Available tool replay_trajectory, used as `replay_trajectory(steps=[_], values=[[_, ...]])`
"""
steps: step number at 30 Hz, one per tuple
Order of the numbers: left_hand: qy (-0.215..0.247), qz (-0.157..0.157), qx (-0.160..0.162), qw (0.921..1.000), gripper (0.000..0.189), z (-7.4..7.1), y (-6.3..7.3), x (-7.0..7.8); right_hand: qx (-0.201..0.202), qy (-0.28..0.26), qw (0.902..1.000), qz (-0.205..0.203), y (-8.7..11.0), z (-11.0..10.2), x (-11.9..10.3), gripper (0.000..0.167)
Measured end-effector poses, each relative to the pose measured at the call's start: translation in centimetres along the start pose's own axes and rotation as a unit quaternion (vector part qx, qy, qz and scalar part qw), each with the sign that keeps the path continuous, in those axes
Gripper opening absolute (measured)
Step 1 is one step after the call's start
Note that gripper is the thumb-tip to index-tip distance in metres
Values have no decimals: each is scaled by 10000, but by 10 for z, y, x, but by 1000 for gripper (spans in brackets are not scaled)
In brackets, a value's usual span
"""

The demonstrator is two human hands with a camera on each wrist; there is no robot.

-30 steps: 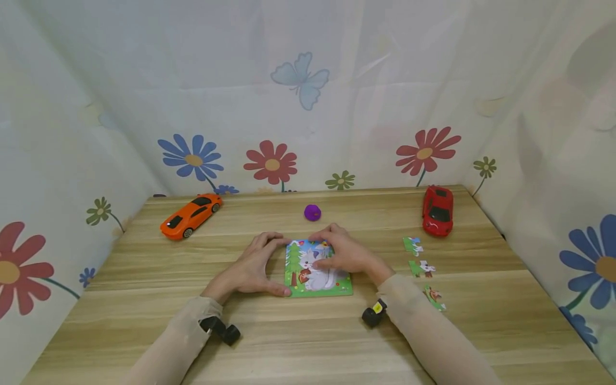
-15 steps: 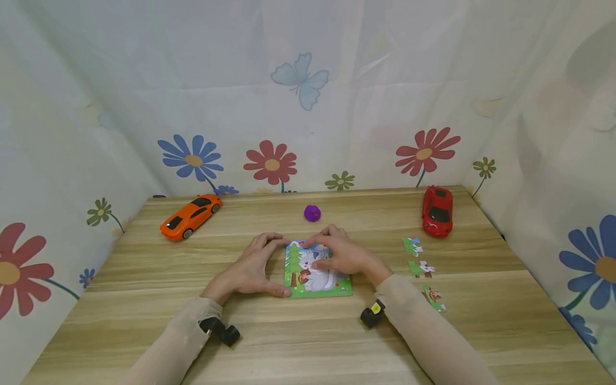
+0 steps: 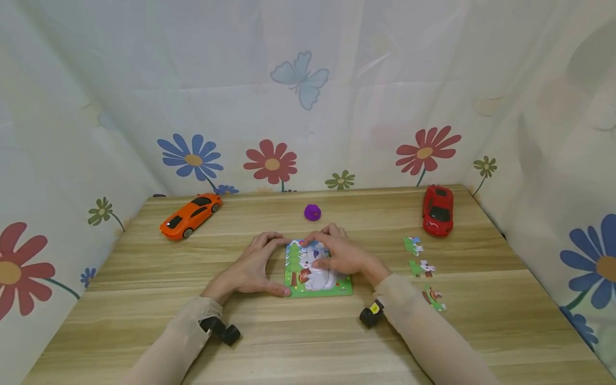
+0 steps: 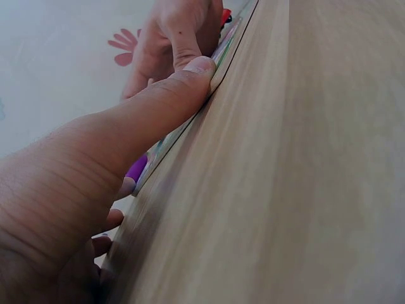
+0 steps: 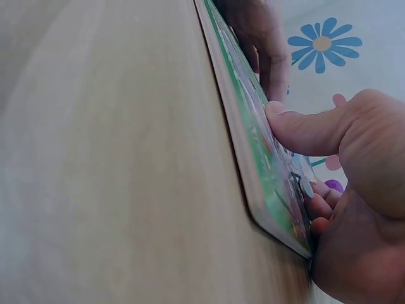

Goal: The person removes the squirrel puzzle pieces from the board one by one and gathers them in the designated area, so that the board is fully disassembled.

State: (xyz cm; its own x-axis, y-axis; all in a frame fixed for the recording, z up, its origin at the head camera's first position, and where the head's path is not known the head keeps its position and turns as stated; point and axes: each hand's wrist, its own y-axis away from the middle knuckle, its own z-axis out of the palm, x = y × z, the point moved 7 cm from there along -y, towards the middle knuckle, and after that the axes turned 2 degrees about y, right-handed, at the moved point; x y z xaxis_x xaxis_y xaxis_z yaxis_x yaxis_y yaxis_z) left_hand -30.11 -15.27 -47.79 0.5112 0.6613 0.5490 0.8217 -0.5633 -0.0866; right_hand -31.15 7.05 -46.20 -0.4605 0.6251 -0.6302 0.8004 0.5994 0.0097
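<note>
A jigsaw puzzle board (image 3: 320,286) with a green border and a picture of a white animal beside a fir tree lies flat on the table. My left hand (image 3: 250,267) holds its left side, thumb at the near corner and fingertips at the far one. Over the board's upper right part is my right hand (image 3: 348,254), thumb and fingers pinching a puzzle piece (image 5: 305,182) that stands slightly raised from the picture. Much of that piece is hidden by the hand. Three loose pieces lie to the right, the middle one (image 3: 421,268) showing a white animal's head.
At the back left stands an orange toy car (image 3: 191,216), and a red toy car (image 3: 438,210) is at the back right. Beyond the board sits a small purple round object (image 3: 312,213). Flowered curtains (image 3: 308,133) enclose the wooden table (image 3: 298,347).
My right index finger has shifted left across the top of the board, and the puzzle piece under it shows tilted. The left hand, board and loose pieces have stayed in place.
</note>
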Motion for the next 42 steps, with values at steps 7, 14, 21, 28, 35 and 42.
replay_trajectory(steps=[7, 14, 21, 28, 35, 42], values=[[0, -21, 10, 10000, 127, 0, -1, -1, -3, -16, 10000, -53, -1, -1, 0, 52], [7, -28, 10, 10000, 128, 0, 0, -1, 193, -328, 9992, 119, -1, -4, 6, 57], [22, -38, -2, 10000, 128, 0, 0, -2, 233, -524, 9982, 192, 0, -6, 9, 42], [37, -20, 22, 10000, 128, 0, -1, -2, 246, -385, 9989, 136, -2, -8, 9, 41], [-5, -28, 25, 10000, 128, 0, -2, -3, 313, -451, 9984, 103, 0, -13, 7, 41], [-26, -34, 1, 10000, 128, -1, -1, -1, 497, -591, 9969, 146, 6, -29, 3, 42]])
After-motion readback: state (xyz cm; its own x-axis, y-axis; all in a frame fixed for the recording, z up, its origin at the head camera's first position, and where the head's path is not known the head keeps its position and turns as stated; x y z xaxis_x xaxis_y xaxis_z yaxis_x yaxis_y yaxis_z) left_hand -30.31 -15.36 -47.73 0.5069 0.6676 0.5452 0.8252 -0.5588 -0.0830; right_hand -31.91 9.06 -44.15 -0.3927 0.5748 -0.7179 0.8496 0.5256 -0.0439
